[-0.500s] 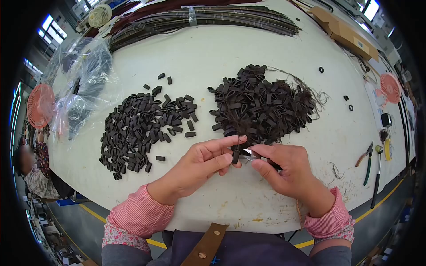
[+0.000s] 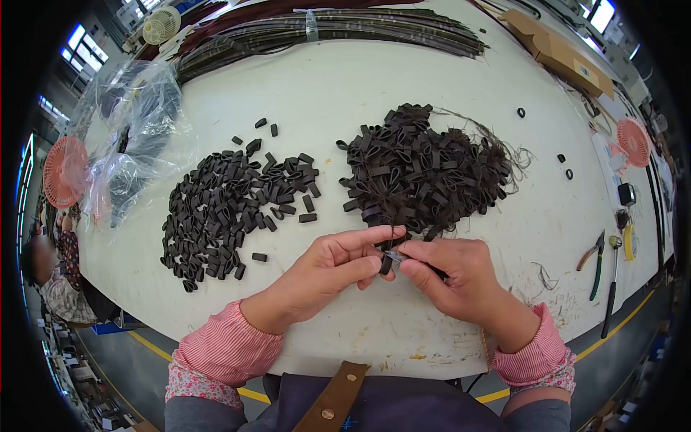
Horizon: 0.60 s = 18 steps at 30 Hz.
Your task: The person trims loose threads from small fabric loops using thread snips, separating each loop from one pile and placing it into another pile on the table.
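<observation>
Between its thumb and fingers, my left hand [image 2: 331,263] pinches a small dark loop [image 2: 386,265] with threads running up from it. My right hand [image 2: 457,277] is closed around thread snips [image 2: 394,255], whose metal blades meet the loop's upper end. Just beyond both hands lies a heap of dark loops [image 2: 432,169] tangled with loose threads. To the left spreads a pile of separate dark loops [image 2: 216,216], with a single one [image 2: 260,257] lying near my left hand.
Long dark strips [image 2: 331,36] lie bundled at the back of the white table [image 2: 302,93]. Clear plastic bags [image 2: 140,137] sit at left. Pliers [image 2: 597,263], a hammer-like tool [image 2: 612,284], a pink fan [image 2: 633,142] and a cardboard box [image 2: 554,54] are at right. A person [image 2: 61,270] sits far left.
The snips have moved left, from beside the loop onto its upper end, and their blades have drawn closer together. My left hand has shifted very slightly right with the loop.
</observation>
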Tool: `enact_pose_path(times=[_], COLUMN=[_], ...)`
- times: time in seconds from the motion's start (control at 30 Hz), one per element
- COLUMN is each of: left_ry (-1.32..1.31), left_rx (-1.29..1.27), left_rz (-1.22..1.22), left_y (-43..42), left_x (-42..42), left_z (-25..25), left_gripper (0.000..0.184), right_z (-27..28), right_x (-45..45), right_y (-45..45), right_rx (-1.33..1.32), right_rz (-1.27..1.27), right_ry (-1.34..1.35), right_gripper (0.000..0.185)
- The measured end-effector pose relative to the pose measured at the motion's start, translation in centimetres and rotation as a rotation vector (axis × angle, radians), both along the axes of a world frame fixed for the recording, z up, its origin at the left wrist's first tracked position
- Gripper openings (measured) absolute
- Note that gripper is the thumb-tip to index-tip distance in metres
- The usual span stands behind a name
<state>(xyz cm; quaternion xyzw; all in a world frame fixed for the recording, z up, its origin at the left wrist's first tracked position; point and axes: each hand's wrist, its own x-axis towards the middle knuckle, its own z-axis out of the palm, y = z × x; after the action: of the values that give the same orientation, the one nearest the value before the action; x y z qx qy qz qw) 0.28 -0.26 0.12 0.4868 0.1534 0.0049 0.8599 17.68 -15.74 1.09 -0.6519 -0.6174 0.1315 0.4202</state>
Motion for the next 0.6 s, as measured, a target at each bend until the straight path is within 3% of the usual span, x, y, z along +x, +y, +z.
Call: enact_pose_path(times=[0.27, 0.6], left_ry=[0.053, 0.043], left_rx=[0.11, 0.239], left_rz=[0.072, 0.109], left_y=[-0.22, -0.57], left_x=[0.02, 0.23], left_z=[0.77, 0.42], left_gripper=[0.053, 0.052], right_z=[-0.17, -0.03], right_x=[0.02, -0.13], right_y=[0.05, -0.07], right_rx=[0.019, -0.04], right_rz=[-0.052, -0.005], right_ry=[0.105, 0.037], right_gripper=[0.018, 0.02])
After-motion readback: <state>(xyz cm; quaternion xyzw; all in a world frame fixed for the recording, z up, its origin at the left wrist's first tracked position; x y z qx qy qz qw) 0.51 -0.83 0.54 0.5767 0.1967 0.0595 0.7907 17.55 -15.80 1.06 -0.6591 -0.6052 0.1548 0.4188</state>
